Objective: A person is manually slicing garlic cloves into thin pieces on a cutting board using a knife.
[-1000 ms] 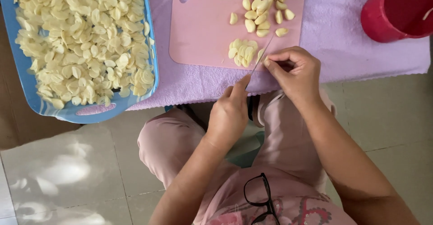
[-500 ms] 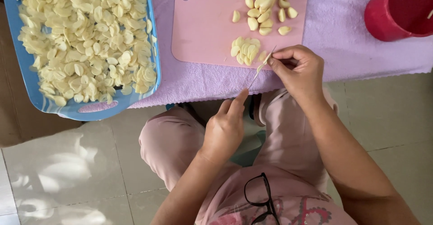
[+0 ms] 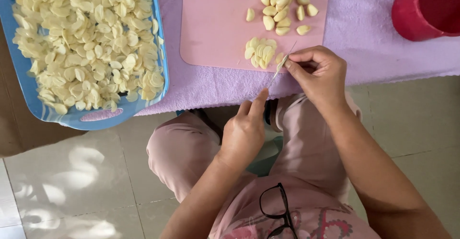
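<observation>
Right now my right hand (image 3: pixel 318 73) is curled shut around a thin knife (image 3: pixel 282 65) at the near edge of the pink cutting board (image 3: pixel 218 28), its blade beside a small pile of garlic slices (image 3: pixel 261 53). My left hand (image 3: pixel 245 131) hangs just off that edge, loosely curled, holding nothing that I can see, thumb tip near the blade.

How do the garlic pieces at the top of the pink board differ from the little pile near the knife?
The whole cloves at the top of the pink cutting board are plump and rounded, while the sliced pile is thin and flat. The whole cloves lie loosely scattered; the sliced pile overlaps in a tight heap. The whole cloves sit far from the right hand; the sliced pile lies just beside it. Both are pale yellow and peeled.
</observation>
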